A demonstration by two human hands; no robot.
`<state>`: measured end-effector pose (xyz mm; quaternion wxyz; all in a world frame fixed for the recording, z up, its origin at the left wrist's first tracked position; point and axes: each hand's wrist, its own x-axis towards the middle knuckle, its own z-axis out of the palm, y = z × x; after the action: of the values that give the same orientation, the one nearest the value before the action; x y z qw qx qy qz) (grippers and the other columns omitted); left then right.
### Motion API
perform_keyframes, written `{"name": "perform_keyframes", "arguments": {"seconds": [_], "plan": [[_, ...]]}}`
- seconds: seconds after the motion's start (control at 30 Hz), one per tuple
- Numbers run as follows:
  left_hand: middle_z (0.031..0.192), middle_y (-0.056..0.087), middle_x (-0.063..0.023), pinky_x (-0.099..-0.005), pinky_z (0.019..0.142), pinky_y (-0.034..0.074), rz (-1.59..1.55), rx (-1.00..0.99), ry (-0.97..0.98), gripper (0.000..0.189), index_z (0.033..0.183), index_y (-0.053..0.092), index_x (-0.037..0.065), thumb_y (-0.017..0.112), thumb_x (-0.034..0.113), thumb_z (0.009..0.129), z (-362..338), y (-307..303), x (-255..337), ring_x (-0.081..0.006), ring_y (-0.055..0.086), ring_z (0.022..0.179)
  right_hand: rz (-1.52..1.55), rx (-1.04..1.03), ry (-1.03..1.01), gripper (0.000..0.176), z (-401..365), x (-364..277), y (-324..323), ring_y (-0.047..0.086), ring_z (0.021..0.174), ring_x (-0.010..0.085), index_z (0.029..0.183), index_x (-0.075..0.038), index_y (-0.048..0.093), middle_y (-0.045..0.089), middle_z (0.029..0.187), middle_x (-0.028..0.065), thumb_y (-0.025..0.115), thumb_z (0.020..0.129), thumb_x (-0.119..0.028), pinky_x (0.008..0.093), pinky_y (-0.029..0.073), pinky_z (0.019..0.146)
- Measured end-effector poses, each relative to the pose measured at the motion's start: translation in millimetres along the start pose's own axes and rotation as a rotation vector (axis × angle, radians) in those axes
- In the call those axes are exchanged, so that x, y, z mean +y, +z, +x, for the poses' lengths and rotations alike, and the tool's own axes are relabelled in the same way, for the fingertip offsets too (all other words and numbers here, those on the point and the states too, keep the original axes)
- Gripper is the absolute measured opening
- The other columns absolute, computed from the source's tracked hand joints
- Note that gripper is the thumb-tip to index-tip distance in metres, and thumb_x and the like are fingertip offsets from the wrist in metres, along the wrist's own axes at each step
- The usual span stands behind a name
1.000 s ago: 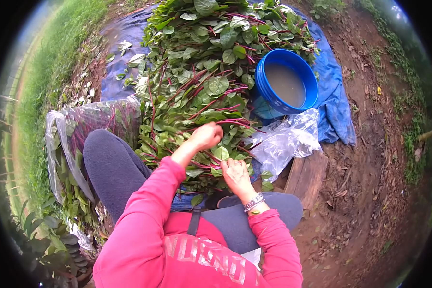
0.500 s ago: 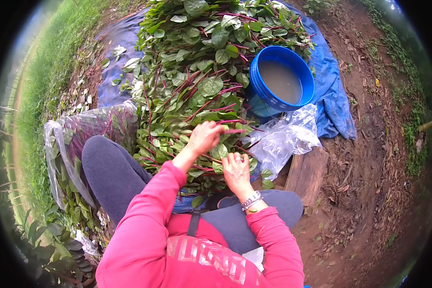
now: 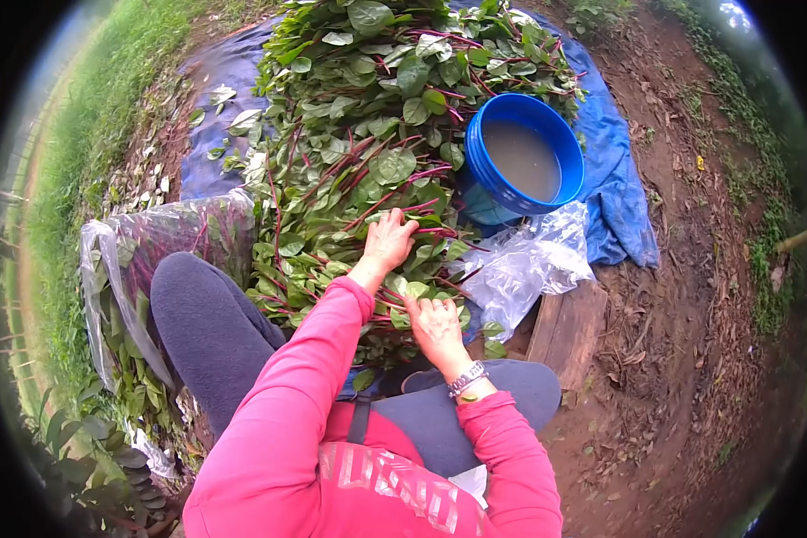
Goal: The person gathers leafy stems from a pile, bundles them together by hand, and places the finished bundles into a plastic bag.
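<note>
Fingers [image 3: 404, 226] of left hand [image 3: 388, 242] curl down into pile of red-stemmed greens [image 3: 359, 134]; whether they grip a stem cannot be told. Right hand [image 3: 436, 326] fingers are closed on bunch of stems [image 3: 393, 305] at the pile's near edge. Blue bucket [image 3: 509, 199] of murky water sits just right of the pile, both on blue tarp [image 3: 620, 193]. Clear plastic bag [image 3: 529, 264] lies between bucket and wooden board [image 3: 567, 332].

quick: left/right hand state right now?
Left hand: fingers curled over the leafy stems of the pile; whether it grips cannot be told.
Right hand: closed on a bunch of stems.
</note>
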<state>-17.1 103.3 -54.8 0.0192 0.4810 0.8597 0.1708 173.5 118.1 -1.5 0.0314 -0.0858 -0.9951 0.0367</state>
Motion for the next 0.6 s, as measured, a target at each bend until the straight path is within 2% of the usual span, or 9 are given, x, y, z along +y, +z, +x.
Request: {"name": "perform_keyframes", "arguments": {"seconds": [0.07,0.17,0.2,0.33,0.4,0.47,0.53,0.57,0.6], "plan": [[0.097,0.054,-0.0057,-0.0391,0.073,0.046,0.033,0.022,0.063,0.022,0.095,0.061,0.016,0.065,0.016,0.073,3.4,0.9,-5.3,-0.0247,0.054,0.092,-0.033,-0.073,0.097,0.027,0.2,1.2,2.1,0.058,0.081,0.0218,0.105,-0.012,0.057,0.059,0.082,0.0063,0.053,0.078,-0.012,0.0395,0.042,0.08],[0.09,0.056,-0.0043,-0.0397,0.074,0.044,-0.159,0.315,0.213,0.019,0.092,0.06,0.015,0.065,0.014,0.074,4.1,-16.7,-5.1,-0.0243,0.056,0.089,-0.019,-0.13,0.125,0.027,1.4,1.7,-1.1,0.057,0.086,0.0219,0.105,-0.011,0.058,0.059,0.084,0.0056,0.052,0.079,-0.012,0.042,0.04,0.084],[0.09,0.056,-0.0043,-0.0397,0.074,0.044,-0.155,0.308,0.216,0.019,0.092,0.06,0.015,0.065,0.014,0.074,1.3,-25.7,-4.5,-0.0243,0.056,0.089,-0.011,-0.129,0.128,0.027,1.9,1.6,0.2,0.057,0.086,0.0219,0.105,-0.011,0.058,0.059,0.084,0.0056,0.052,0.079,-0.012,0.042,0.04,0.084],[0.08,0.057,-0.0075,-0.0388,0.063,0.049,-0.22,0.091,0.268,0.022,0.093,0.057,0.011,0.065,0.017,0.074,-31.7,-42.9,-5.7,-0.0271,0.059,0.072,-0.029,-0.038,0.085,0.02,7.5,1.0,-3.9,0.052,0.101,0.0236,0.096,-0.011,0.059,0.057,0.096,0.0063,0.055,0.077,-0.014,0.0496,0.034,0.093],[0.083,0.057,-0.0084,-0.0395,0.065,0.049,-0.255,-0.125,0.341,0.025,0.095,0.057,0.011,0.066,0.019,0.073,-55.4,-50.2,-4.1,-0.0285,0.059,0.076,-0.023,0.247,-0.022,0.018,11.8,1.9,-9.1,0.052,0.102,0.0255,0.092,-0.009,0.057,0.056,0.098,0.0084,0.058,0.075,-0.014,0.0547,0.03,0.099],[0.086,0.056,-0.0091,-0.0399,0.067,0.049,-0.276,-0.266,0.404,0.029,0.098,0.057,0.011,0.066,0.018,0.072,-70.2,-55.3,-1.6,-0.0295,0.058,0.08,-0.021,0.223,-0.017,0.019,10.0,-0.6,-8.4,0.05,0.104,0.0266,0.093,-0.009,0.056,0.054,0.102,0.0089,0.058,0.074,-0.013,0.0558,0.026,0.103],[0.085,0.055,-0.0095,-0.0395,0.069,0.048,-0.375,-0.283,0.414,0.031,0.101,0.058,0.011,0.065,0.016,0.071,-75.2,-48.8,-3.2,-0.0301,0.057,0.084,0.039,0.081,0.034,0.017,7.4,-1.8,-6.1,0.052,0.102,0.0274,0.094,-0.01,0.057,0.056,0.098,0.0109,0.057,0.077,-0.015,0.0514,0.032,0.1],[0.084,0.054,-0.0092,-0.0389,0.07,0.047,-0.382,-0.343,0.434,0.031,0.101,0.059,0.011,0.065,0.015,0.07,-76.0,-47.3,-2.7,-0.0299,0.056,0.085,0.008,-0.014,0.037,0.016,4.8,-2.7,-1.6,0.056,0.09,0.0254,0.094,-0.01,0.057,0.056,0.087,0.0095,0.055,0.079,-0.014,0.0451,0.04,0.091],[0.083,0.054,-0.0088,-0.0383,0.071,0.047,-0.388,-0.4,0.455,0.032,0.101,0.06,0.011,0.064,0.014,0.07,-76.0,-46.1,-1.9,-0.0298,0.056,0.085,0.004,-0.015,0.036,0.016,1.0,-3.3,1.6,0.056,0.09,0.0254,0.094,-0.01,0.057,0.056,0.087,0.0095,0.055,0.079,-0.014,0.0451,0.04,0.091]]}}
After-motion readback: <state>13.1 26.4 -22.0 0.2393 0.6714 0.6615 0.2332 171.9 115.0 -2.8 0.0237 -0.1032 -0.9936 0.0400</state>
